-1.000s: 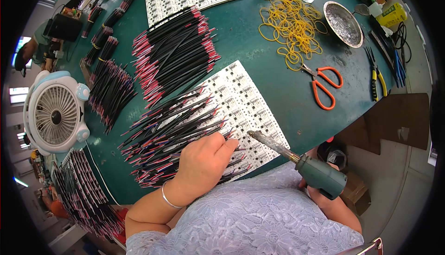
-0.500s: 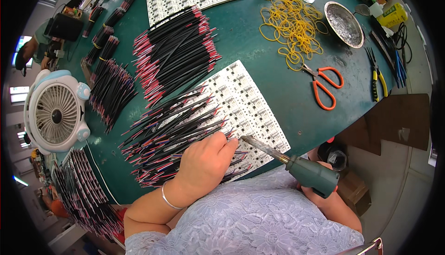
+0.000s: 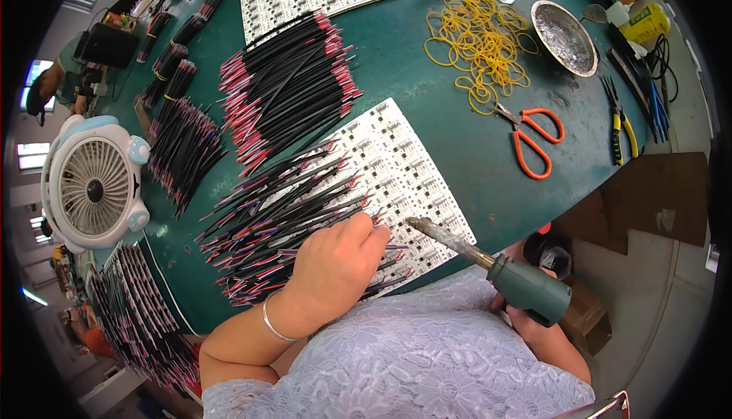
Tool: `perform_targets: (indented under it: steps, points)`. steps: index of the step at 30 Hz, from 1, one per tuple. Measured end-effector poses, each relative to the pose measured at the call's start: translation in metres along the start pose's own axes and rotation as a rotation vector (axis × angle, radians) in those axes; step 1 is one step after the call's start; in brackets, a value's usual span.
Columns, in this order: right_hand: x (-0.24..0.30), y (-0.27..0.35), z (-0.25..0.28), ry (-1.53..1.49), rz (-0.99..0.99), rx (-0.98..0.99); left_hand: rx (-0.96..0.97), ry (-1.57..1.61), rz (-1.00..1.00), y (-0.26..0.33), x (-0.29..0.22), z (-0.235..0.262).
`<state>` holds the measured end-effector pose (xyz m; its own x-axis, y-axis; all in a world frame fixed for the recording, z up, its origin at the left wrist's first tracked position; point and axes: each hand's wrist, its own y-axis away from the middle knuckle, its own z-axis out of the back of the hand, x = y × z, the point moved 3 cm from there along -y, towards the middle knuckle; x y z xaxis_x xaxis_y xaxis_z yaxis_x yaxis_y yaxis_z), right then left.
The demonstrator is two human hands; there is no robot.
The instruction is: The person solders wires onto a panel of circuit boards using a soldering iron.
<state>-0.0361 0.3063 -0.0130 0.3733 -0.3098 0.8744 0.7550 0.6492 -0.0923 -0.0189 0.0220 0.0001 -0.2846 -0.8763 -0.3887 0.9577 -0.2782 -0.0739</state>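
Resting on white circuit panel (image 3: 396, 183), left hand (image 3: 335, 266) is curled, fingertips pressing wire leads (image 3: 282, 221); soldering iron (image 3: 488, 263) is gripped by right hand (image 3: 534, 324) (tip just beside left fingers).

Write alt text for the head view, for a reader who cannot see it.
A person's left hand presses wires onto a white circuit-board panel while the right hand aims a soldering iron at it. The green table also holds yellow rubber bands, orange scissors and a small fan.
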Motion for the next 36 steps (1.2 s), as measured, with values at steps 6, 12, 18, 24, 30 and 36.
perform_targets:
  steps: [6, 12, 18, 24, 30, 36]
  points:
    - [-0.008, 0.007, -0.007, -0.105, -0.072, 0.036, -0.031, 0.066, -0.051, 0.001, 0.0, 0.0]
    - [-0.009, 0.009, -0.007, -0.06, -0.079, 0.071, 0.042, -0.009, -0.065, 0.002, -0.004, 0.002]
    - [-0.01, 0.007, -0.006, -0.032, -0.003, 0.081, 0.138, -0.102, -0.082, -0.002, -0.009, 0.005]
    - [-0.026, 0.035, -0.008, -0.312, -0.165, -0.198, 0.188, -0.109, -0.054, -0.001, -0.007, 0.004]
    - [-0.016, 0.03, -0.009, -0.552, -0.342, -0.349, -0.09, 0.319, 0.121, 0.0, 0.001, 0.012]
    - [-0.022, 0.046, -0.008, -0.552, -0.304, -0.312, -0.148, 0.157, -0.03, 0.018, -0.016, 0.009]
